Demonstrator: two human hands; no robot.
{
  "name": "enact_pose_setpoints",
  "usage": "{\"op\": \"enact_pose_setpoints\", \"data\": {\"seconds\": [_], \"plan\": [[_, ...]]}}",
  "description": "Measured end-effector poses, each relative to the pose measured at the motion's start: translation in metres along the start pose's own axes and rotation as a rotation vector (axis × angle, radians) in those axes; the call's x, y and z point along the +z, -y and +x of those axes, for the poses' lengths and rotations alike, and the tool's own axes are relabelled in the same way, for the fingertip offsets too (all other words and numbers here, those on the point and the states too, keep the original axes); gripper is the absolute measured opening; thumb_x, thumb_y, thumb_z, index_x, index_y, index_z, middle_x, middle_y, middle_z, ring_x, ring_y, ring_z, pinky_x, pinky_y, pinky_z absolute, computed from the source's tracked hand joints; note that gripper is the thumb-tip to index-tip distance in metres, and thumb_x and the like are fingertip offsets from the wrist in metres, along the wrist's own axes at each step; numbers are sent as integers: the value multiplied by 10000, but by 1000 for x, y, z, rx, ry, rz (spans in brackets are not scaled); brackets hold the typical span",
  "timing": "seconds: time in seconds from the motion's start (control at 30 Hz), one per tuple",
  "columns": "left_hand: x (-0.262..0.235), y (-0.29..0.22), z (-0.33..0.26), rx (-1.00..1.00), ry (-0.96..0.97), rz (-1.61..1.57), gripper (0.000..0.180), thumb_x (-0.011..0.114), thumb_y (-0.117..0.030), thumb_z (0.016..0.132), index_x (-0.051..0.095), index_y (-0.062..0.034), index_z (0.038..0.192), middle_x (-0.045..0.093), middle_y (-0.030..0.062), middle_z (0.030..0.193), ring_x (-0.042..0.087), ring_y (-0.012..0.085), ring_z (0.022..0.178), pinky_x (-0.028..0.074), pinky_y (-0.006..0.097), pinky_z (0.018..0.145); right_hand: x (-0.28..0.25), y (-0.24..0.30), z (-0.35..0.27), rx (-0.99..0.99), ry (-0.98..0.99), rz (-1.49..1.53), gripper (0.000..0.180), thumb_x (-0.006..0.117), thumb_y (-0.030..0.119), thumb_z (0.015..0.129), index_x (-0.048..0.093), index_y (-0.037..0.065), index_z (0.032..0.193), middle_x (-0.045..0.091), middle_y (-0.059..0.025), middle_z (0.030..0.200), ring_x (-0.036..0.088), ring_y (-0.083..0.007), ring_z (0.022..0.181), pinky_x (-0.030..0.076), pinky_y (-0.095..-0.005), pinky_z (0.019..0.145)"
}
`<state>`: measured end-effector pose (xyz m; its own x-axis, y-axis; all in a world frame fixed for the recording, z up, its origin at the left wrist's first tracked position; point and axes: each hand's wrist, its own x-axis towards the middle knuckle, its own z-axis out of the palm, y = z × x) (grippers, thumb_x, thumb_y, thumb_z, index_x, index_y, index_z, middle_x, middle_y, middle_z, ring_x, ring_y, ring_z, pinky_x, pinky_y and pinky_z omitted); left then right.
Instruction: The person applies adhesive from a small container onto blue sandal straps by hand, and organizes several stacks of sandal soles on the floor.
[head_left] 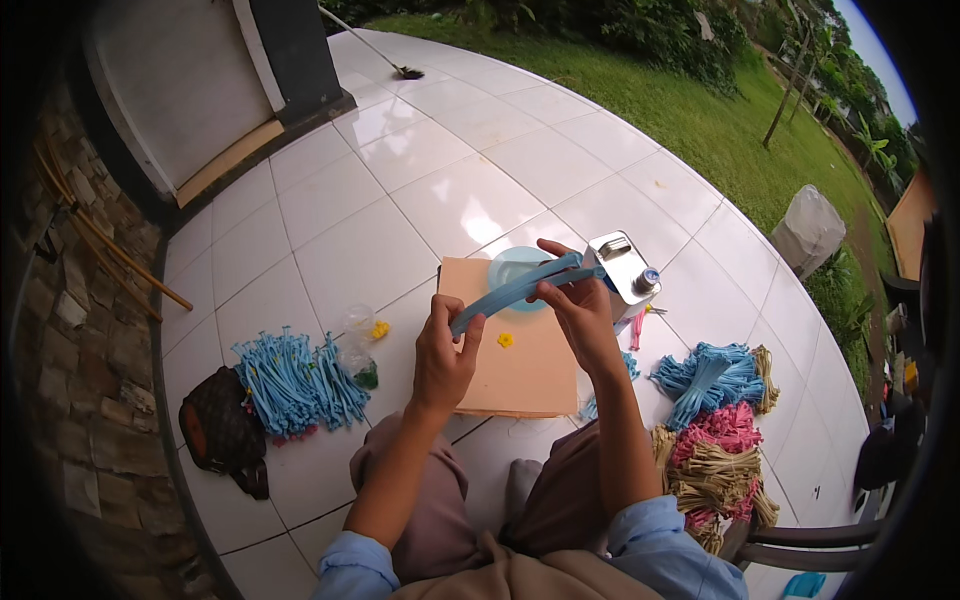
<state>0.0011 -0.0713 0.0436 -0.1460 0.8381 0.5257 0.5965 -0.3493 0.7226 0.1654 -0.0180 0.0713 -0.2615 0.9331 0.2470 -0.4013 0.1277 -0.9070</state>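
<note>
A long light blue strip [508,292], which looks like soft cloth or band doubled over, is stretched between my hands above a flat tan board [515,385]. My left hand [443,350] pinches its lower left end. My right hand [575,305] grips the upper right end, where two knobby tips show between thumb and fingers. Below the strip, a small yellow flower-shaped piece [505,340] lies on the board. Partly behind the strip and my right hand is a round pale blue dish [508,262] at the board's far edge.
A silver metal can [625,283] stands right of the board, near scissors [655,310]. Bundled blue strips [300,380] and a dark brown bag [220,425] lie left, beside clear plastic bags [357,335]. Blue [710,375], pink [722,428] and beige bundles [715,480] are piled right.
</note>
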Motion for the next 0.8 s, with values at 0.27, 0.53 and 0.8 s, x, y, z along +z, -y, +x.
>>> {"op": "enact_pose_setpoints", "data": {"seconds": [0.27, 0.53, 0.8], "plan": [[12, 23, 1, -355, -11, -990, 128, 416, -9, 850, 346, -95, 913, 425, 28, 882, 329, 18, 590, 292, 173, 504, -21, -28, 7, 111, -157, 0, 402, 609, 69, 799, 483, -28, 1168, 572, -91, 937, 587, -187, 885, 475, -282, 760], [19, 40, -2, -504, -45, -697, 133, 473, -61, 851, 346, -101, 861, 453, 20, 815, 332, 23, 571, 289, 176, 473, -23, -122, -23, -161, 194, -1282, 369, 590, -37, 700, 531, 17, 1060, 562, -144, 943, 506, -306, 931, 441, -393, 783], [15, 39, 1, -475, -31, -444, 220, 563, -133, 817, 352, -69, 816, 519, 43, 743, 500, 104, 619, 421, 249, 558, -11, -117, -13, -73, 246, -1213, 504, 566, -63, 660, 407, 18, 1131, 521, -159, 876, 480, -317, 896, 410, -390, 801]]}}
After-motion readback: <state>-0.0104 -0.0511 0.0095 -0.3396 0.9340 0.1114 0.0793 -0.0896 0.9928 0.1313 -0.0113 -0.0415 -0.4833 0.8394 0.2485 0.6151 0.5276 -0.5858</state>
